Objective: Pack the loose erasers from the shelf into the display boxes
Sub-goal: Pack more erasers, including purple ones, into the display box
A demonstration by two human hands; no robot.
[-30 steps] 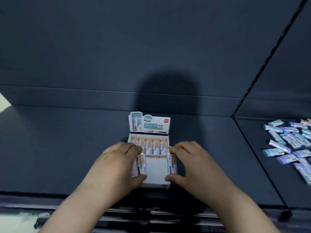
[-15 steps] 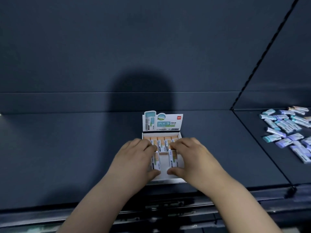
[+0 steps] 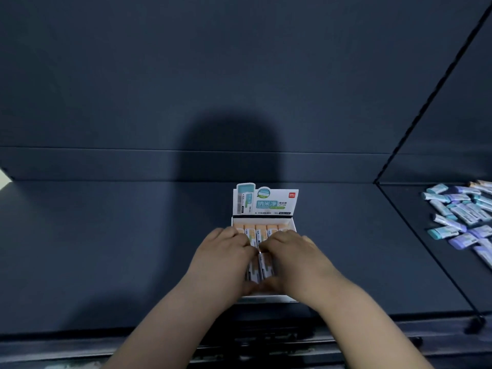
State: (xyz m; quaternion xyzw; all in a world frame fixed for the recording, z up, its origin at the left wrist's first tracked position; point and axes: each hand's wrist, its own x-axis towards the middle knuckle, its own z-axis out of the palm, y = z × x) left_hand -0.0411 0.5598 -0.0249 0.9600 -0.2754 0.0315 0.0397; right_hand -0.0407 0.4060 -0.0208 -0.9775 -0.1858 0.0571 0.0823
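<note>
Both hands are clamped on the job: the left hand (image 3: 223, 258) and the right hand (image 3: 296, 259) each curl fingers over the far end and a thumb under the near end of the two erasers (image 3: 262, 271), one eraser apiece, and press them side by side so that they touch in the middle of the box (image 3: 266, 298). The pair lies with its long axis running front to back, in line with the back row (image 3: 261, 231) of orange erasers already packed under the upright header card (image 3: 266, 202), and its far ends sit close up to that row. The front of the box to either side of the hands is mostly hidden, so how much room is left there I cannot tell. The box stands on the dark shelf (image 3: 106, 249) near its front edge. The loose erasers (image 3: 458, 219) - blue and purple, lying at all angles - are well apart to the right, past the seam (image 3: 428, 251) in the shelf, so the right hand is the nearer one for the next fetch, and it would have to let go first. Against a second ago, the two erasers have come together: then each hand held its eraser against an opposite side wall with bare white floor between them, half a second ago the gap was narrow, and now it is closed - the hands nearly meet over the pair
</note>
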